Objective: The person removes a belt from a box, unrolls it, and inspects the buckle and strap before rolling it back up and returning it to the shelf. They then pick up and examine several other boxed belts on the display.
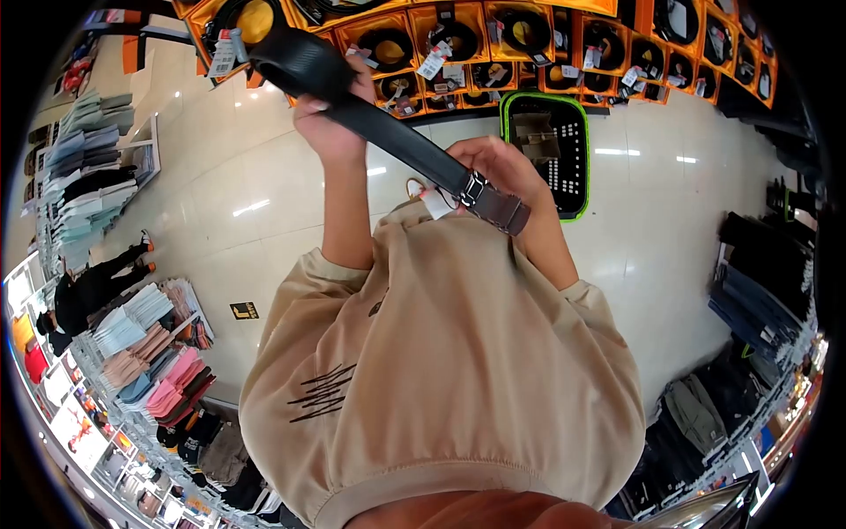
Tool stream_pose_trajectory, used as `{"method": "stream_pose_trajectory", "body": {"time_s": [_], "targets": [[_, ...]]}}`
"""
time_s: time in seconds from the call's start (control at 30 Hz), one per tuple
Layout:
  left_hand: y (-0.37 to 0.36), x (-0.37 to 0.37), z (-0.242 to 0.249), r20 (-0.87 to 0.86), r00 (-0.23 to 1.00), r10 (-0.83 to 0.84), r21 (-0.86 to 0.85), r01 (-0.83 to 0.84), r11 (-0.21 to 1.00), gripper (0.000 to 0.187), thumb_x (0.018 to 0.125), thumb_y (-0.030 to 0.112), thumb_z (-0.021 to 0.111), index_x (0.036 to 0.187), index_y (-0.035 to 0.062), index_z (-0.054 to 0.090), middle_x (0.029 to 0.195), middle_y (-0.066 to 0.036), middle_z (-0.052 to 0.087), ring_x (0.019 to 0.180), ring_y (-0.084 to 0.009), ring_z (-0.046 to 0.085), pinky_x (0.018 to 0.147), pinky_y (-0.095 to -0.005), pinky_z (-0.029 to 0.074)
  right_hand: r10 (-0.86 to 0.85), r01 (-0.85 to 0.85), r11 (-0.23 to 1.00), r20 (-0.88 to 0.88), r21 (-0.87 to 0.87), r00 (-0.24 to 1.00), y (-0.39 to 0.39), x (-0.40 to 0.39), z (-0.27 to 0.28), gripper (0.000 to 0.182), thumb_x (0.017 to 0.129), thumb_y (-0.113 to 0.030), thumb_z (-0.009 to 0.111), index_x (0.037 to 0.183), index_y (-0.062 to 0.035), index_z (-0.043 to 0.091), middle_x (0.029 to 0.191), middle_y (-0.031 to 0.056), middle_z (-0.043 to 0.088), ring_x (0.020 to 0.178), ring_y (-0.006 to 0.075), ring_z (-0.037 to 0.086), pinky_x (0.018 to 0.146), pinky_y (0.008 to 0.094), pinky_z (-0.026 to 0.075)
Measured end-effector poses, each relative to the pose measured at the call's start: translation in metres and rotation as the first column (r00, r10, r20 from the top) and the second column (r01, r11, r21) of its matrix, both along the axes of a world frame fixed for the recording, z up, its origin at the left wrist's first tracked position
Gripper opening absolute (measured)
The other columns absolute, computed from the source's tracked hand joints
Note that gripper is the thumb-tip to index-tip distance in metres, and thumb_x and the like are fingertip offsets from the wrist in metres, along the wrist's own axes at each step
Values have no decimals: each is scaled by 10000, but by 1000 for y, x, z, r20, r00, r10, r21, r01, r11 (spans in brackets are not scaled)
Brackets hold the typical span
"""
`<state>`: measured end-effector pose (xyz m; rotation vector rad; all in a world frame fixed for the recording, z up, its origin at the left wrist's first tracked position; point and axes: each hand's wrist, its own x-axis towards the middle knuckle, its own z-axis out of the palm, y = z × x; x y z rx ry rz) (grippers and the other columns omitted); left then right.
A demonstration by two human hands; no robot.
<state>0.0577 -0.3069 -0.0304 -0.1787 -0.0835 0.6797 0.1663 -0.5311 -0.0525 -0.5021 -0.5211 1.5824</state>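
Observation:
A black leather belt [397, 141] stretches diagonally between my hands in front of my chest. Its far end is coiled into a loop at the upper left, and my left hand [333, 130] grips it just below that coil. Near the metal buckle [474, 188], my right hand [504, 167] holds the other end, its fingers partly hidden behind the strap. A short dark brown piece [507, 212] extends past the buckle. From the buckle end hangs a white tag [437, 204].
Ahead, a display of orange boxes [445, 44] holds several coiled belts with tags. A black basket with a green rim [587, 159] stands on the floor before it, cardboard inside. Folded clothes [97, 167] line the left; dark trousers [749, 300] the right. A person in black [92, 282] is at left.

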Motion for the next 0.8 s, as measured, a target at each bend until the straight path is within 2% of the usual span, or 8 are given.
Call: {"method": "stream_pose_trajectory", "body": {"time_s": [0.13,0.23,0.3,0.37,0.43,0.53,0.67,0.8], "targets": [[-23,7,-4,-93,996,16,33,-13,999,606,562,6,474,1165,-53,485,1154,-195,562,1151,-338,510,1080,-490,365,23,89,981,560,-173,828,5,14,-13,425,877,-378,666,946,41,696,883,85,676,764,116,611,743,232,477],[-52,11,-3,-269,962,-47,40,60,997,574,628,10,513,1201,-29,484,1199,-191,546,1157,-334,504,1050,-514,374,365,-2,923,872,-385,325,10,22,-14,444,746,-444,788,753,-4,731,787,82,656,754,83,583,683,232,459],[-68,19,-2,-233,962,-141,9,147,989,469,736,64,574,1197,1,510,1211,-175,553,1149,-333,509,1029,-510,382,-299,140,949,945,281,130,15,7,-20,421,723,-399,814,735,10,716,765,69,668,701,110,601,670,257,476],[-76,22,-2,-224,960,-169,106,197,975,204,874,164,570,1046,57,543,1069,-94,566,1068,-259,528,1005,-473,392,-339,231,930,910,287,237,18,1,-13,361,753,-324,803,789,20,702,775,50,665,682,123,604,663,263,482],[-77,23,1,-167,973,-160,188,191,964,132,924,207,554,947,80,523,962,-53,543,1003,-212,526,991,-430,396,-18,186,971,728,-151,685,12,-7,11,301,794,-253,780,882,20,690,777,28,647,674,120,596,648,252,478],[-74,18,16,-237,964,-119,200,168,965,144,955,224,526,887,101,491,900,-34,497,940,-191,507,942,-380,407,-109,243,948,505,-207,856,6,-15,22,237,860,-177,712,992,5,636,702,-7,591,626,80,544,576,220,430],[-52,8,30,-282,958,-45,294,131,947,115,978,192,481,886,124,493,814,-3,443,802,-170,468,866,-370,408,-199,382,905,610,-185,767,-11,-9,15,204,882,-165,685,778,-22,583,577,-41,486,493,27,393,460,214,298],[-27,-6,41,-297,955,3,379,115,918,107,978,180,479,915,119,539,717,30,402,693,-125,435,834,-346,402,-125,357,916,716,-182,687,-28,7,21,215,815,-150,754,724,3,633,585,-15,561,492,33,492,438,198,358]]}}
